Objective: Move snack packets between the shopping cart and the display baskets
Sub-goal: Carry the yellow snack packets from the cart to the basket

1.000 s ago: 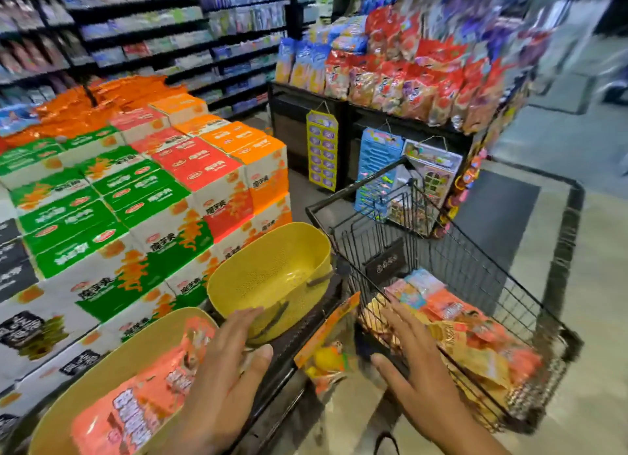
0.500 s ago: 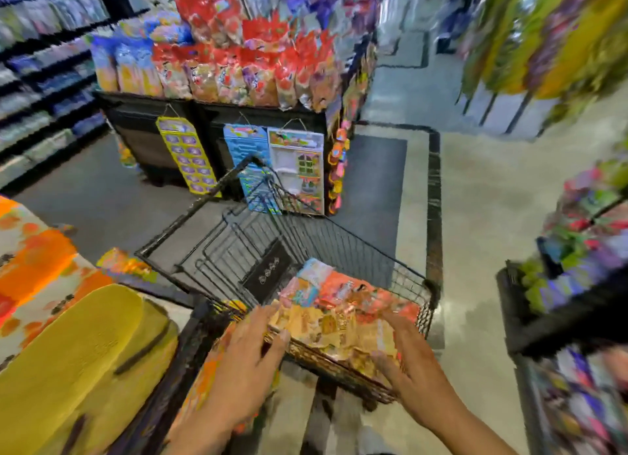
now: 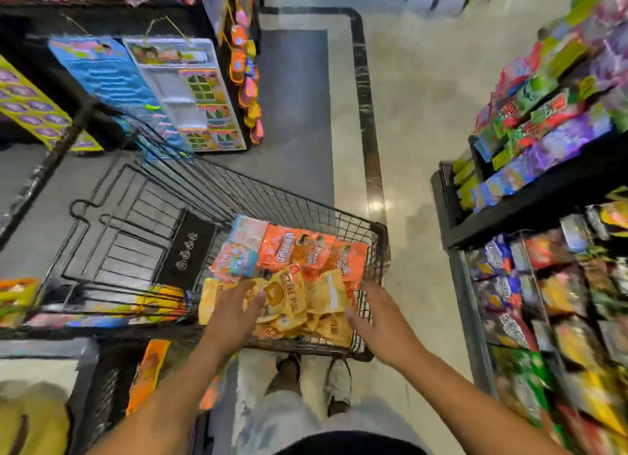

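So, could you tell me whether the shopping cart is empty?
Not empty: orange and yellow snack packets fill the shopping cart's near end.

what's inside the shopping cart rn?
The shopping cart holds a pile of snack packets: yellow packets nearest the person, orange packets behind them, and a few pale pink and blue ones. Both hands partly cover the pile; lower layers are hidden.
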### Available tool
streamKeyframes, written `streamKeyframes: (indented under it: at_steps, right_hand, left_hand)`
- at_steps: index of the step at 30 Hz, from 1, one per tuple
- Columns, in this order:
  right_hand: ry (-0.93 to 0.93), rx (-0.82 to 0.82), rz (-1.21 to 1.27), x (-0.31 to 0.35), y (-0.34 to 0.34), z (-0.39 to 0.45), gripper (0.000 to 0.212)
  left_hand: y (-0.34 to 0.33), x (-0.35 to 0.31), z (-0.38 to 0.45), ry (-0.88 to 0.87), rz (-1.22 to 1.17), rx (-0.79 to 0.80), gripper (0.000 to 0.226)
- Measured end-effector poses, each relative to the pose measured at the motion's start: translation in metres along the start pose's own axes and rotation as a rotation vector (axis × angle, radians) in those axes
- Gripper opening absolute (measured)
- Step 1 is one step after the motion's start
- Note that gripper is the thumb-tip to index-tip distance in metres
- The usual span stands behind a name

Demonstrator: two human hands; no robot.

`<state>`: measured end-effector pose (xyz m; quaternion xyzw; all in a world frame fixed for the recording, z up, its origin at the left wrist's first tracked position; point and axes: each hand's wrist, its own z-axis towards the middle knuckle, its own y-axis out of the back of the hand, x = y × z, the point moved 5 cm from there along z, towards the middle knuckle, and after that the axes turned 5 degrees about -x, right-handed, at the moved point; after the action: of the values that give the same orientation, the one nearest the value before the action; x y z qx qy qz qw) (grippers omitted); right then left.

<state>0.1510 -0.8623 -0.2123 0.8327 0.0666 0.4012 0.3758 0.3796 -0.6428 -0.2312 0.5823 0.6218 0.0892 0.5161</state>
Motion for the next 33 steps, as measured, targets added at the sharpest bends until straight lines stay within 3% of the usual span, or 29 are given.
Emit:
streamKeyframes:
  at_steps: [5,7,14,18,21,25,30,33]
  right_hand:
    - [-0.126,0.144,-0.186,-0.009,-0.046,0.054,0.073]
    - [-0.131,0.202,-0.283,-0.015,-0.066,0.077,0.068]
    - [-0.134,0.316,-0.462,-0.041,-0.128,0.151,0.040]
    - [-0.033,0.340,-0.585,-0.042,-0.152,0.185,0.040]
    - [0.034,0.313,-0.626,-0.037,-0.167,0.204,0.039]
    - [0.012,0.369,-0.613,-0.039,-0.190,0.220,0.051]
    - [0.056,0.402,-0.776,-0.048,-0.216,0.223,0.060]
    - [0.019,0.410,-0.821,-0.052,-0.225,0.221,0.057]
  left_hand:
    - [-0.030,0.045,0.081,0.139,0.057,0.113,0.051]
    - [-0.042,0.064,0.105,0.185,0.118,0.184,0.056]
    - [-0.087,0.098,0.179,0.095,0.391,0.388,0.067]
    - [-0.112,0.102,0.205,0.045,0.415,0.442,0.072]
    - [-0.128,0.099,0.215,-0.024,0.418,0.493,0.062]
    - [-0.135,0.092,0.222,-0.081,0.438,0.470,0.058]
    - [-0.135,0.094,0.220,-0.049,0.419,0.530,0.051]
    - [-0.128,0.096,0.212,-0.073,0.356,0.532,0.044]
